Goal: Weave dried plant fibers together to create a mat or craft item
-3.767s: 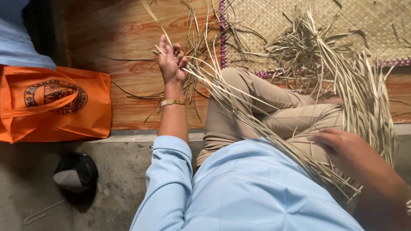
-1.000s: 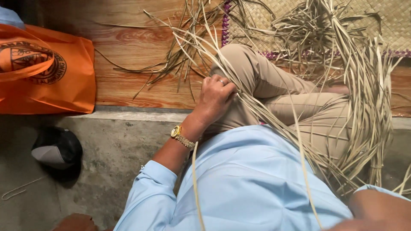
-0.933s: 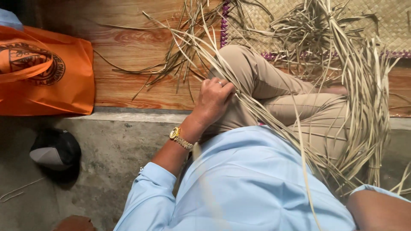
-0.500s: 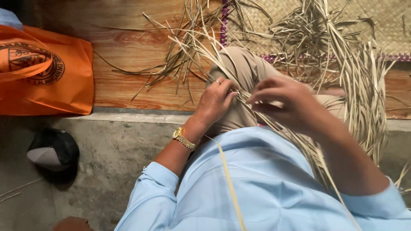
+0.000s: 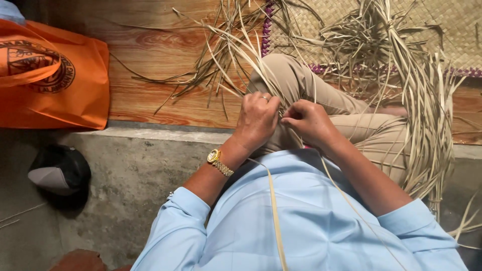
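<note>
My left hand, with a gold watch on the wrist and a ring on one finger, is closed around dried straw strips over my bent knee. My right hand sits right beside it, fingers pinching the same strips where the two hands meet. Long pale strips fan out from my lap toward the wooden floor, and two run back over my light blue shirt. A large tangled heap of strips lies over my legs on the right.
A woven mat with a purple edge lies at the top right. An orange cloth bag rests on the wooden floor at the left. A dark cap sits on the lower concrete step.
My right hand came up from the lower right and joined my left hand at the knee. My left hand earlier reached out over the floor, then drew back to the strips on my knee.
</note>
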